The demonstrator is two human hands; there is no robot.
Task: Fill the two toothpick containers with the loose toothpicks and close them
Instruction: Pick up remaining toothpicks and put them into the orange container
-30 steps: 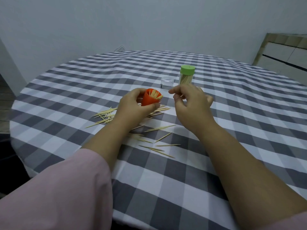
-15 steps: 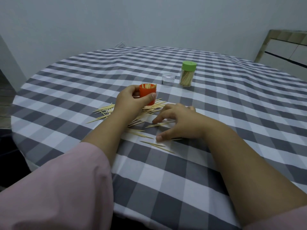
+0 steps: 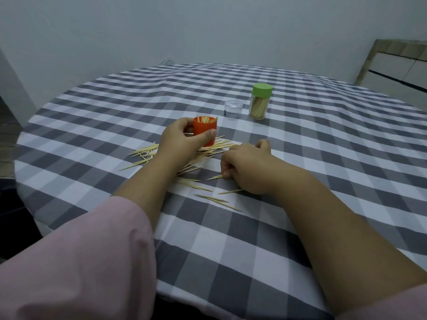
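Observation:
My left hand (image 3: 182,139) grips an orange container (image 3: 204,130), upright on the table with toothpick tips showing at its open top. Loose toothpicks (image 3: 208,151) lie scattered under and around both hands. My right hand (image 3: 245,167) rests on the cloth with its fingers curled, pinching a toothpick (image 3: 215,177) against the table. Farther back stands a clear container with a green lid (image 3: 260,103), full of toothpicks and closed. A small clear cap (image 3: 233,108) sits just left of it.
The round table (image 3: 323,158) wears a grey and white checked cloth. A wall rises behind it, and a wooden frame (image 3: 392,65) stands at the far right. Pink sleeves cover both upper arms.
My right hand came down from the orange container's mouth to the table and closed its fingers on a toothpick. My left hand set the tilted container upright.

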